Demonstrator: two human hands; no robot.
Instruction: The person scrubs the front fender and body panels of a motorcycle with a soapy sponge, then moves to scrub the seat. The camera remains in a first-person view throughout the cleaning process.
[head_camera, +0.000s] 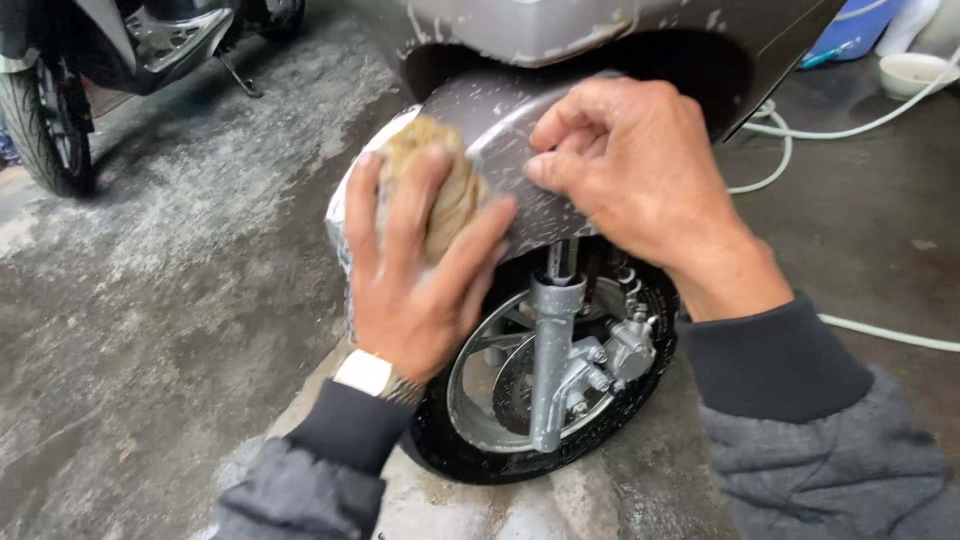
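Both hands work the soapy front mudguard of a grey scooter.

We note our left hand (415, 265) with fingers spread and closed over a tan sponge (440, 185), pressing it flat to the front mudguard (500, 125), seemingly so the whole face of it bears on the curved panel. Our right hand (640, 170) is curled, fingertips pinched against the mudguard's edge, holding nothing; it appears to steady the panel. Below stand the fork leg (552, 350) and front wheel (480, 400). A white hose (880, 330) lies on wet concrete at right.
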